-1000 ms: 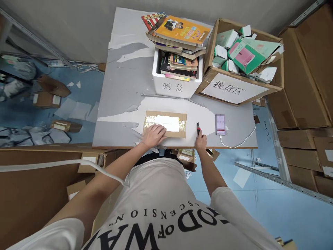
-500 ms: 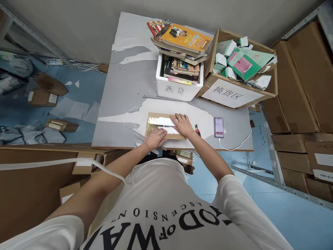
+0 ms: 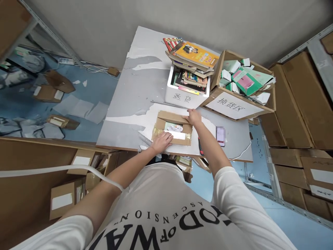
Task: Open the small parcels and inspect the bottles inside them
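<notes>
A small cardboard box (image 3: 186, 136) lies on the table in front of me, its top flaps parted. Inside it shows something pale green and white (image 3: 174, 127); its kind I cannot make out. My left hand (image 3: 162, 141) is on the near flap at the lower left, fingers bent over it beside the white label. At the far right corner, my right hand (image 3: 194, 117) has its fingers closed on the raised far flap. A red and black box cutter (image 3: 201, 147) lies right of the box, partly hidden by my right forearm.
A phone (image 3: 220, 135) on a white cable lies at the right. Behind stand a white bin (image 3: 186, 99) heaped with books and a carton (image 3: 260, 113) of green and white boxes. Shelved cartons (image 3: 291, 100) line the right; a large open carton (image 3: 23, 166) is at the left.
The small box's flaps have come apart, showing its inside. My right hand has moved from its top to the far right flap. The camera view has shifted; my left hand stays at the near side.
</notes>
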Tool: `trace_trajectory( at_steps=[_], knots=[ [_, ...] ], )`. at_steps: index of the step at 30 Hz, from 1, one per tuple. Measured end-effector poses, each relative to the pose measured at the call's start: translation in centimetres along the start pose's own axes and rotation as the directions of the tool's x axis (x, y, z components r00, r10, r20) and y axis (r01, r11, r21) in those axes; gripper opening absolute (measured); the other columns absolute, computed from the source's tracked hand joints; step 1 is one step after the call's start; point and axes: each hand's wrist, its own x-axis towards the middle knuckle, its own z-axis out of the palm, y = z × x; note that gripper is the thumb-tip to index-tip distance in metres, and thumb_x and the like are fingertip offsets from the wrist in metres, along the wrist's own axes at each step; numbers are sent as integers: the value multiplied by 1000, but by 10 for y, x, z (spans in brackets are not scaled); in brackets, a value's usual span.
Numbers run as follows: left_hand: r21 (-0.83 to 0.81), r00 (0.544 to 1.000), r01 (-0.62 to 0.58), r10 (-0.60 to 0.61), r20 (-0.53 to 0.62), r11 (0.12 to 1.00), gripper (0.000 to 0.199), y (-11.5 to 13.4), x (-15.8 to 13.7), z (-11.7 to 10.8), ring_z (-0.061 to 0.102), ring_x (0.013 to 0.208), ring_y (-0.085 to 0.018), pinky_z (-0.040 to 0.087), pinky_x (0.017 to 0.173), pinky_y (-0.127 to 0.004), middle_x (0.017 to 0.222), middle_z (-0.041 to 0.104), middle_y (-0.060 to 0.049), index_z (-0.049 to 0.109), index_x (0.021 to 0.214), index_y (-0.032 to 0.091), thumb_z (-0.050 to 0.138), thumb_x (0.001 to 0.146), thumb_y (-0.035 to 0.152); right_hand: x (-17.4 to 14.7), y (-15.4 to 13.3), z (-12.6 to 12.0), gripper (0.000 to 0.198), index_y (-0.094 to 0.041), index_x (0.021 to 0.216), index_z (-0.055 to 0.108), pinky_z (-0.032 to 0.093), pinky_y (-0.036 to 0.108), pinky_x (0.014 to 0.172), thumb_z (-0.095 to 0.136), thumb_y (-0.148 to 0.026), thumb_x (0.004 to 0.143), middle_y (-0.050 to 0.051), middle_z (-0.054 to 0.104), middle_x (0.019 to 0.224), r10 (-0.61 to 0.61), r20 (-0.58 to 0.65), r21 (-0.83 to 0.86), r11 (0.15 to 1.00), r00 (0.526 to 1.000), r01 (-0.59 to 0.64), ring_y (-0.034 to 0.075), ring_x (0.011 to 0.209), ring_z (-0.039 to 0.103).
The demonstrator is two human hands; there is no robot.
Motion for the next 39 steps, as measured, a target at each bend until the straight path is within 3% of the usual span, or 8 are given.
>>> trace_trajectory(
  at_steps=[5, 9, 13, 22, 26, 31, 34, 39],
  knots=[
    [-33, 998, 43, -44, -49, 999, 56, -9, -7, -15, 35, 133, -32, 20, 113, -53, 137, 46, -18, 49, 130, 14, 55, 84, 45, -54, -8, 18, 43, -13, 134, 46, 29, 45, 102, 39, -28, 94, 20, 40, 140, -139, -309, -19, 990, 941, 140, 31, 129, 35],
    [-83, 998, 65, -64, 14, 994, 99, -49, -8, -41, 24, 139, -37, 10, 114, -57, 145, 36, -21, 33, 141, 12, 70, 63, 61, -107, -18, 18, 55, -14, 137, 42, 30, 45, 102, 49, -42, 89, 18, 48, 133, -505, -50, -60, 863, 862, 502, 31, 121, 42],
    [-180, 994, 25, -5, 111, 983, 118, -93, -7, -52, 24, 140, -34, 24, 114, -47, 146, 34, -23, 24, 143, 8, 76, 52, 61, -130, -34, 21, 76, -11, 134, 41, 37, 43, 92, 68, -51, 75, 18, 53, 120, -361, 75, -102, 924, 929, 368, 32, 109, 47],
    [-188, 997, -60, 67, 31, 980, 87, -105, -13, -35, 23, 141, -32, 29, 114, -43, 145, 37, -19, 39, 135, 9, 71, 65, 50, -166, -44, 37, 13, -15, 98, 57, 36, 33, 75, 49, -23, 92, 11, 55, 93, -335, -63, -247, 918, 940, 311, 23, 86, 49],
    [-137, 997, -38, 46, 58, 990, 83, -99, -3, -35, 21, 141, -33, 29, 114, -42, 144, 37, -21, 43, 131, 5, 67, 67, 51, -186, -36, 50, 27, -16, 95, 59, 35, 35, 77, 34, -9, 93, 12, 57, 93, -395, -62, -302, 883, 916, 360, 23, 85, 48],
    [-43, 968, -133, 139, 210, 990, 90, -104, 2, -54, 19, 142, -34, 25, 114, -43, 147, 32, -23, 39, 135, 3, 69, 63, 47, -207, -31, 62, 32, -11, 105, 58, 40, 38, 85, 53, -38, 89, 18, 53, 119, -465, 55, -125, 875, 884, 468, 27, 101, 48],
    [44, 927, -196, 170, 335, 980, 90, -105, 5, -77, 25, 139, -35, 21, 112, -52, 148, 33, -19, 37, 139, 11, 70, 58, 36, -197, -28, 44, 32, -12, 113, 57, 42, 33, 86, 41, -33, 95, 14, 59, 111, -397, 94, 23, 918, 913, 396, 22, 100, 53],
    [72, 923, -306, 277, 266, 949, 37, -70, 30, -88, 53, 115, -25, 28, 105, -46, 119, 63, -13, 62, 112, 17, 46, 80, 27, -144, -45, 5, 33, -19, 115, 62, 41, 29, 87, 41, -13, 90, 10, 65, 111, -346, 212, -71, 927, 914, 367, 20, 105, 58]
  ],
)
